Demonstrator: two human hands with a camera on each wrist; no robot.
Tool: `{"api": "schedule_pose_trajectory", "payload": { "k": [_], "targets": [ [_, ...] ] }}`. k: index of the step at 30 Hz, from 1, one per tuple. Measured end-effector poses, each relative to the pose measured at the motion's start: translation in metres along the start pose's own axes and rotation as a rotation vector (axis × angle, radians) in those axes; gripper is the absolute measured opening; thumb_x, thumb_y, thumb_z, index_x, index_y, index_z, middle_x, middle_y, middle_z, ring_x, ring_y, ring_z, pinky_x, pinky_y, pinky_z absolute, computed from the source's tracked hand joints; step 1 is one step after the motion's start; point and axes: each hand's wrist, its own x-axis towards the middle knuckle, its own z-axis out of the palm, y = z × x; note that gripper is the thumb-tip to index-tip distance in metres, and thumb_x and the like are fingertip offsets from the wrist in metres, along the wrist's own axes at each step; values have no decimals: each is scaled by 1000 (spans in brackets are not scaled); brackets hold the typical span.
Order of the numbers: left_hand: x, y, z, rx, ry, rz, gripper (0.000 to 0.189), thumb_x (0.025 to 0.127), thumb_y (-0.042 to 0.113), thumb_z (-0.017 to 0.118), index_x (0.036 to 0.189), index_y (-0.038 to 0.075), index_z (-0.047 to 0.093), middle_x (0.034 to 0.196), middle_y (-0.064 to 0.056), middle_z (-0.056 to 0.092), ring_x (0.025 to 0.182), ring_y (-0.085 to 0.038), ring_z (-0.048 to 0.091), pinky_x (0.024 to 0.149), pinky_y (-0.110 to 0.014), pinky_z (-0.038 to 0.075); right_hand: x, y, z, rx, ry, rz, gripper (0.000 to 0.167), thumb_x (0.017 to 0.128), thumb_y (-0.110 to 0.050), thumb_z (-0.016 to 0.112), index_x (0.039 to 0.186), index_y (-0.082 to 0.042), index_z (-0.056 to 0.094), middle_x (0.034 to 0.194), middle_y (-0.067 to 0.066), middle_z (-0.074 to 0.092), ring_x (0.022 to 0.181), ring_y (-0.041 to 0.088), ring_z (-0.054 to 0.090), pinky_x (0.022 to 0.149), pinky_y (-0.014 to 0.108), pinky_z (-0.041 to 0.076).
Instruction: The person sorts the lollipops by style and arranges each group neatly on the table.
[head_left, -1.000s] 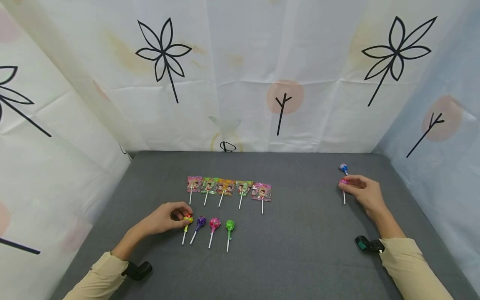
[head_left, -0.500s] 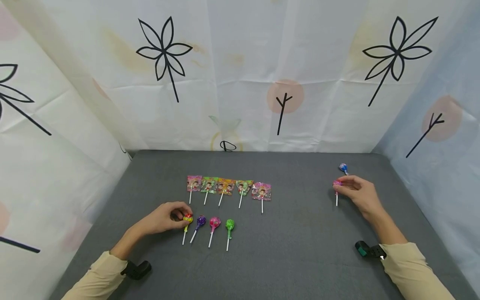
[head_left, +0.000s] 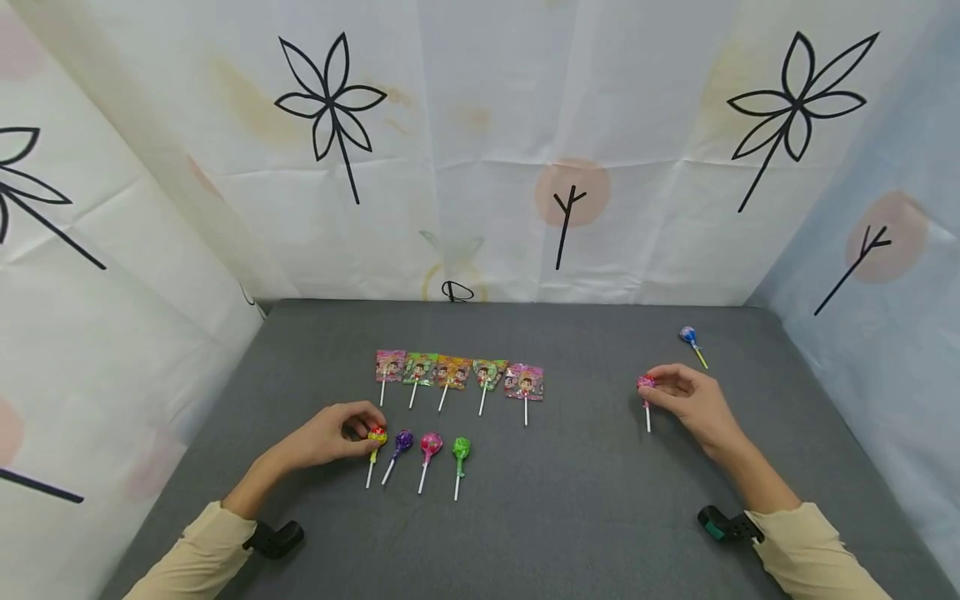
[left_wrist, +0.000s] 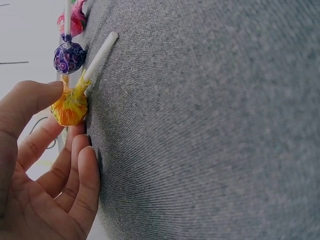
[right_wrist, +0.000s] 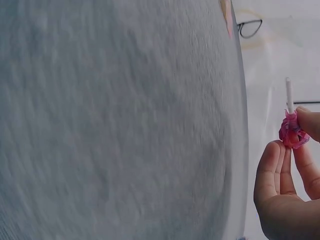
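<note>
My left hand (head_left: 326, 437) pinches the round head of a yellow lollipop (left_wrist: 71, 106) between thumb and fingers, at the left end of the near row. Beside it lie a purple lollipop (head_left: 402, 442), a pink lollipop (head_left: 431, 446) and a green lollipop (head_left: 461, 450), sticks toward me. On the right side, my right hand (head_left: 693, 408) holds a pink-wrapped lollipop (right_wrist: 292, 131) by its head; its white stick points toward me in the head view. A blue lollipop (head_left: 688, 335) with a yellow-green stick lies on the table behind the right hand.
Behind the near row, several flat-packed lollipops (head_left: 454, 372) in pink, green and orange wrappers lie side by side. A grey cloth covers the table (head_left: 555, 517). White patterned curtains (head_left: 480, 150) stand at the back and both sides.
My right hand has moved left and slightly nearer with the pink lollipop, away from the blue one, whose stick now shows fully. The left hand has stayed on the yellow lollipop.
</note>
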Motion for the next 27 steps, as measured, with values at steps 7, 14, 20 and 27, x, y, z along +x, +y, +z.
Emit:
{"api": "schedule_pose_trajectory", "payload": {
  "k": [7, 14, 20, 27],
  "targets": [
    [0, -2, 0, -36, 13, 23, 22, 94, 19, 77, 110, 11, 65, 102, 0, 63, 89, -21, 60, 73, -30, 51, -5, -1, 17, -24, -29, -46, 39, 97, -11, 73, 127, 10, 60, 115, 19, 68, 95, 11, 68, 79, 25, 52],
    [0, -4, 1, -41, 26, 56, 19, 93, 16, 78, 106, 11, 64, 99, 0, 63, 86, -20, 60, 71, -30, 51, -10, -4, 36, -4, -102, -20, 38, 96, -10, 73, 125, 10, 62, 116, 21, 67, 96, 17, 70, 80, 28, 54],
    [0, -3, 1, -36, 21, 44, 19, 94, 19, 78, 105, 12, 64, 98, 1, 62, 86, -17, 60, 71, -30, 51, -9, -7, 52, 25, -171, -10, 32, 92, -7, 77, 119, 7, 65, 111, 21, 68, 94, 21, 71, 79, 31, 54],
    [0, -2, 1, -43, 14, 36, 18, 94, 18, 77, 106, 12, 64, 98, 0, 63, 86, -17, 60, 71, -30, 51, -8, -12, 67, 58, -224, -26, 28, 90, -4, 78, 114, 5, 66, 111, 20, 66, 97, 27, 70, 78, 32, 55]
  ]
}}
